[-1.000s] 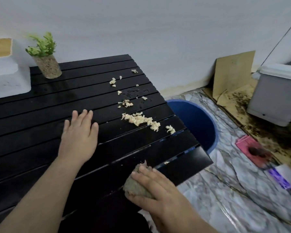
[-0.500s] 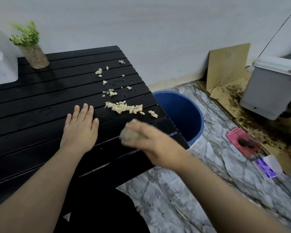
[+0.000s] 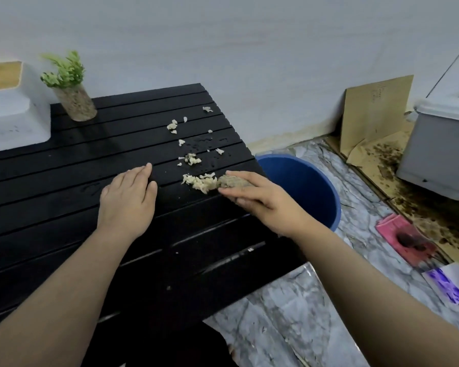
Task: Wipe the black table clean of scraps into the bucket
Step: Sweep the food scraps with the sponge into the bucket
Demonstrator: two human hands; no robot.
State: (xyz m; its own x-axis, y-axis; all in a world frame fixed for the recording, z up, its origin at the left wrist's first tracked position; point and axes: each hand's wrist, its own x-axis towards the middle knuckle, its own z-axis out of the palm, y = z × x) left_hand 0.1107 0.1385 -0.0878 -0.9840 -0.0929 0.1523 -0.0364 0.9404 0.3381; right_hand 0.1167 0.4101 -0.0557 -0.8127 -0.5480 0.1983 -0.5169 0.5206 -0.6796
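Pale food scraps lie in a heap on the black slatted table, with smaller bits scattered toward the far edge. My right hand grips a grey-green rag and presses it against the heap's right side near the table's right edge. My left hand lies flat on the slats, fingers together, left of the heap and holding nothing. A blue bucket stands on the floor just beyond the table's right edge.
A small potted plant and a white box with a wooden top stand at the table's far left. On the marble floor are cardboard, a grey bin, a pink item and a purple packet.
My right hand carried the rag from the table's near edge up to the scrap heap and now touches it. The left hand stayed flat on the table.
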